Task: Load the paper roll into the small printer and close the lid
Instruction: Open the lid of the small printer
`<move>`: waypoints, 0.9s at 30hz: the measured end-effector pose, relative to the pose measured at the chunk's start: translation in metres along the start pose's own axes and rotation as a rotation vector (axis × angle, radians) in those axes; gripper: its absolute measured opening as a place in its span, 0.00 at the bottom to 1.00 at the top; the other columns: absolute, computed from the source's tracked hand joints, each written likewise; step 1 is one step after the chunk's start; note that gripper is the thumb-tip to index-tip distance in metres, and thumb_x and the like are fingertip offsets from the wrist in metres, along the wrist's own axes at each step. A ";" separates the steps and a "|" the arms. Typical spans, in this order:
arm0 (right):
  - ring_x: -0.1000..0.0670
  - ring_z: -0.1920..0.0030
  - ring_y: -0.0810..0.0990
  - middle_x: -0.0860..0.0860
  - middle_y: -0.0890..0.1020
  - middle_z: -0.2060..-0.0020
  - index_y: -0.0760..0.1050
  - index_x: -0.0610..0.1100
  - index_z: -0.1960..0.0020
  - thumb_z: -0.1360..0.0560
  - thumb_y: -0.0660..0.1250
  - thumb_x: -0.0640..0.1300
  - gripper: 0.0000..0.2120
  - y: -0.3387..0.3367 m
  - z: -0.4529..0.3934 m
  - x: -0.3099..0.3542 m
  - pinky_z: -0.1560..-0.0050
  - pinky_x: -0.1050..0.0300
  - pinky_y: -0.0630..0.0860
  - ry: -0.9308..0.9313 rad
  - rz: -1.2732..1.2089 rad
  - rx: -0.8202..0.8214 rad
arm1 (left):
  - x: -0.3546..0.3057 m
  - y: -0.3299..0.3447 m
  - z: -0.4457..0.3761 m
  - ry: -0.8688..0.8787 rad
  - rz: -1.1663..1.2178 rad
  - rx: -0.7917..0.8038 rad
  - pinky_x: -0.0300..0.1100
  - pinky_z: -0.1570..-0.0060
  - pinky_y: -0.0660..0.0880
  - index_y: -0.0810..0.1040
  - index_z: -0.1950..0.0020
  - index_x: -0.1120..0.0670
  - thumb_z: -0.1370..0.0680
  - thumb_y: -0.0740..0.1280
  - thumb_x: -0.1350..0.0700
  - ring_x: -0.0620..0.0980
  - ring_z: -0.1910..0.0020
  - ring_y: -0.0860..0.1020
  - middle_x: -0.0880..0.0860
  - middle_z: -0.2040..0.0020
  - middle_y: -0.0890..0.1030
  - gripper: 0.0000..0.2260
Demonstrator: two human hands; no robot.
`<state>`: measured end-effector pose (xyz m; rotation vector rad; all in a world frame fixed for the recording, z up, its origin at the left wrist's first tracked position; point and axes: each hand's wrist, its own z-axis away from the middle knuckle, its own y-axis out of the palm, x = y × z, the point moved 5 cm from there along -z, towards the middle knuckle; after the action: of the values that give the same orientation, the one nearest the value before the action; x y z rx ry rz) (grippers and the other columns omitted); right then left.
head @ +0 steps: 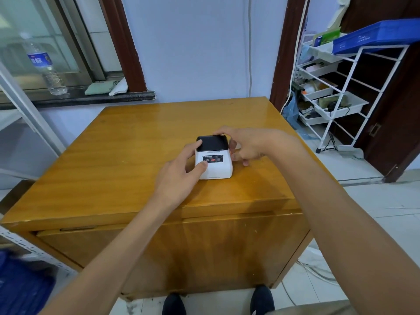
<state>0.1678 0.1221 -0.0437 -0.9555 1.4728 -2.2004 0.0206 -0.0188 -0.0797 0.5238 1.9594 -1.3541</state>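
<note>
A small white printer (217, 168) with a black lid (212, 143) stands in the middle of a wooden table (136, 144). The lid lies down flat on the body. My left hand (179, 172) grips the printer's left side, thumb on the front panel and index finger at the lid's left corner. My right hand (246, 144) rests against the right side, with a fingertip on the lid's far right corner. No paper roll is in sight.
A plastic water bottle (46, 64) stands on the window sill at the back left. A white wire rack (336, 92) with trays and a blue crate (372, 36) stands to the right of the table. My shoes (261, 300) show below the table's front edge.
</note>
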 end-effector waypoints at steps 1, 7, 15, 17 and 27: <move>0.49 0.64 0.84 0.45 0.81 0.38 0.52 0.59 0.17 0.18 0.69 0.39 0.39 0.000 -0.001 0.001 0.64 0.55 0.78 0.002 0.013 -0.002 | 0.000 0.000 0.000 0.000 -0.004 0.003 0.52 0.39 0.78 0.66 0.23 0.35 0.19 0.64 0.43 0.48 0.40 0.81 0.40 0.28 0.77 0.24; 0.49 0.65 0.84 0.45 0.80 0.43 0.52 0.61 0.16 0.17 0.69 0.39 0.39 0.005 -0.004 -0.002 0.63 0.58 0.78 -0.004 -0.040 -0.034 | -0.001 0.001 0.000 0.004 0.008 0.005 0.51 0.38 0.77 0.65 0.22 0.34 0.19 0.63 0.44 0.48 0.35 0.80 0.40 0.27 0.77 0.24; 0.52 0.56 0.81 0.55 0.79 0.42 0.56 0.62 0.17 0.16 0.66 0.42 0.34 0.026 0.025 -0.019 0.54 0.52 0.84 -0.075 -0.284 -0.296 | -0.001 -0.001 -0.001 -0.022 0.030 0.010 0.55 0.37 0.77 0.65 0.23 0.34 0.18 0.65 0.45 0.49 0.37 0.80 0.39 0.28 0.76 0.24; 0.53 0.45 0.81 0.58 0.81 0.44 0.65 0.59 0.19 0.17 0.68 0.44 0.29 0.038 0.034 -0.028 0.37 0.47 0.80 -0.089 -0.340 -0.506 | -0.001 0.000 -0.002 -0.037 0.044 0.006 0.55 0.36 0.76 0.64 0.23 0.37 0.19 0.66 0.45 0.50 0.34 0.79 0.41 0.28 0.77 0.25; 0.51 0.38 0.81 0.55 0.83 0.38 0.77 0.62 0.30 0.23 0.63 0.70 0.26 0.041 0.034 -0.034 0.37 0.41 0.80 0.019 -0.581 -0.565 | 0.006 0.000 -0.005 -0.084 0.036 -0.034 0.56 0.40 0.78 0.71 0.30 0.42 0.21 0.68 0.42 0.48 0.40 0.82 0.43 0.37 0.81 0.20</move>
<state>0.2121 0.1021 -0.0849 -1.7303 2.0901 -2.1685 0.0149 -0.0149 -0.0835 0.4763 1.8925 -1.2974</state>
